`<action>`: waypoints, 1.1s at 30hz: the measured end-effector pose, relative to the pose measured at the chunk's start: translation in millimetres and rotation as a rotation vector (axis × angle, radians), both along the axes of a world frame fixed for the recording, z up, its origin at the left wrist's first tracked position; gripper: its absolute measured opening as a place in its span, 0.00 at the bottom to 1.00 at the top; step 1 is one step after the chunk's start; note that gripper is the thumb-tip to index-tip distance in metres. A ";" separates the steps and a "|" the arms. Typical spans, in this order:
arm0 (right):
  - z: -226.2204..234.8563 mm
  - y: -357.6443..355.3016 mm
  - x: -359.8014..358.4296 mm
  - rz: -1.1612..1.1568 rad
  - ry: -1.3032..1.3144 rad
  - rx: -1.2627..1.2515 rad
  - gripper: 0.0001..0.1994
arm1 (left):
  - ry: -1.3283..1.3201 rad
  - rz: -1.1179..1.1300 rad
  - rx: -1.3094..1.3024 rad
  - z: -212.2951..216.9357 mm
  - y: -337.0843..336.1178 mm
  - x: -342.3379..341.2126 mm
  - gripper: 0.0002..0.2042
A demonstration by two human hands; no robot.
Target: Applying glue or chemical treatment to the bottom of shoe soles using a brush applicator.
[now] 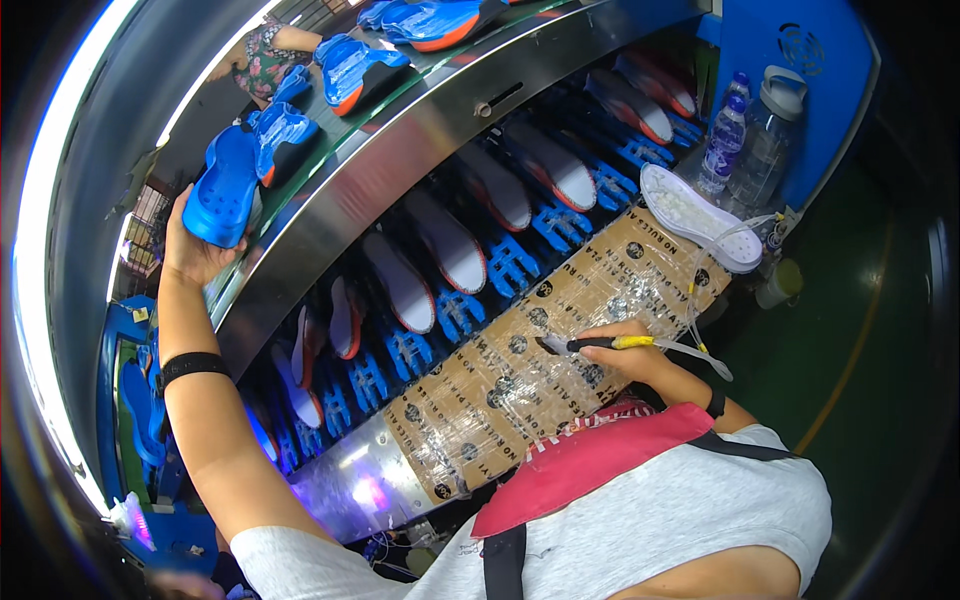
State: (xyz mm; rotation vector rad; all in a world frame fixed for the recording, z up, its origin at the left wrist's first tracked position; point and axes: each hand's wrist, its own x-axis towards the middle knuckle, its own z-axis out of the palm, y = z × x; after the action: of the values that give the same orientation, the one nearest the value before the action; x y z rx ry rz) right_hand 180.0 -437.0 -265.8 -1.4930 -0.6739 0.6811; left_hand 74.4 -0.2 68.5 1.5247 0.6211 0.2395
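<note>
The person's left hand (200,258) has its grip curled round the lower end of a blue shoe sole (222,188), beside the upper shelf (400,140). The right hand (628,352) has its grip closed on a brush (588,343) over the cardboard-covered tabletop (500,395). A white sole (738,250) lies rightward.

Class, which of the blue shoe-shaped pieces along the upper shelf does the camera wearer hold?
The frontmost blue piece, at picture left: only it sits in the wearer's left hand; the others rest on the upper shelf.
</note>
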 end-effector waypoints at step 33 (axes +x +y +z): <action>104.9 61.2 -34.4 0.300 0.018 0.299 0.12 | -0.912 0.102 -0.781 -292.6 -211.7 -137.5 0.39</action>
State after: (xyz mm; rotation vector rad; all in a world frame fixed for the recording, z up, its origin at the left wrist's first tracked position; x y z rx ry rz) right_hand 145.6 -375.8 -160.9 -1.1198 -0.9538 0.7815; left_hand -63.0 -212.0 -224.1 0.5186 0.0204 0.6360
